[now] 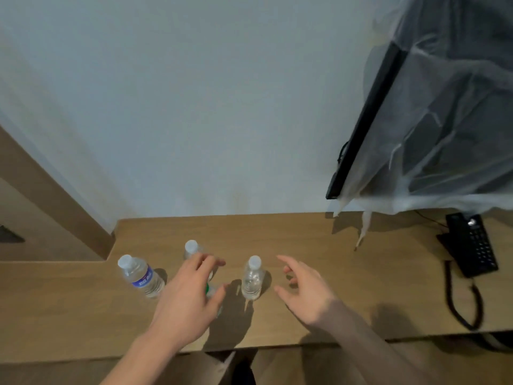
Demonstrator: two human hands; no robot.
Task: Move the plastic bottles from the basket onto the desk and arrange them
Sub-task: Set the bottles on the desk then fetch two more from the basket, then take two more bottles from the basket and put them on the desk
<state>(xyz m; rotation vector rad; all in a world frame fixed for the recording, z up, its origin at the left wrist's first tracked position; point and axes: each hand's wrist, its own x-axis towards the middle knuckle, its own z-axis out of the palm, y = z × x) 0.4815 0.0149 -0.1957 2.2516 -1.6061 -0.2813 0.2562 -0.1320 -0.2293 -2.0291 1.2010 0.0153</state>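
Three clear plastic bottles with white caps stand on the wooden desk [305, 240]. The left bottle [140, 276] has a blue label. My left hand [188, 298] wraps around the middle bottle [192, 249], which has a green label; only its cap, shoulder and a bit of label show. The right bottle [252, 277] has no label and stands free between my hands. My right hand [302, 287] hovers just right of it, fingers spread, holding nothing. The basket is out of view.
A black desk phone [472, 245] with a coiled cord sits at the desk's right end. A wall-mounted screen under a plastic sheet [430, 120] hangs above the right side. A brown box flap [222, 362] shows below the desk's front edge.
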